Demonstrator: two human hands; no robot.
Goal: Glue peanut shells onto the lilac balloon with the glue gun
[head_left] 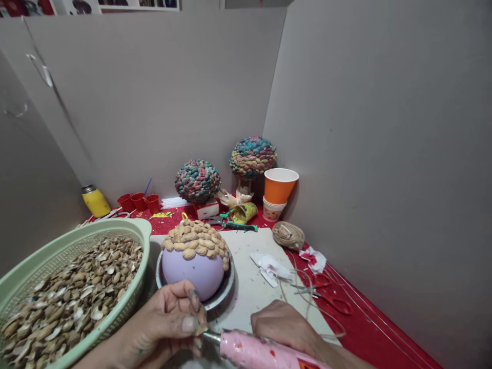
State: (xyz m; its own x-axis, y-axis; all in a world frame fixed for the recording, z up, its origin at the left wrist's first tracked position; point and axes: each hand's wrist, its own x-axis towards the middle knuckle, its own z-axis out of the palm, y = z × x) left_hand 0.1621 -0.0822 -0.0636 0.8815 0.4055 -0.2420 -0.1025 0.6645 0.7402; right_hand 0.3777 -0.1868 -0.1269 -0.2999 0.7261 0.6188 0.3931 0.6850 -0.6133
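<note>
Between the thumb and fingers of my left hand [169,320] is a small peanut shell [202,328], pinched shut. The metal tip of a pink hot glue gun [257,349] meets that shell or sits just beside it. My right hand [286,328] is closed around the glue gun, its fingers partly hidden behind the body. Just beyond my left hand, a lilac balloon [192,274] rests in a round metal bowl [231,277]. Rows of peanut shells [196,238] cover the balloon's top and trail down its right side.
At left stands a green basket [144,256] full of shells. Two painted shell-covered balls [198,180] sit at the back, near pliers [240,225], red cups [152,203], a yellow bottle [96,201] and an orange cup [280,185]. Twine [288,236] and red-handled scissors [332,300] lie right.
</note>
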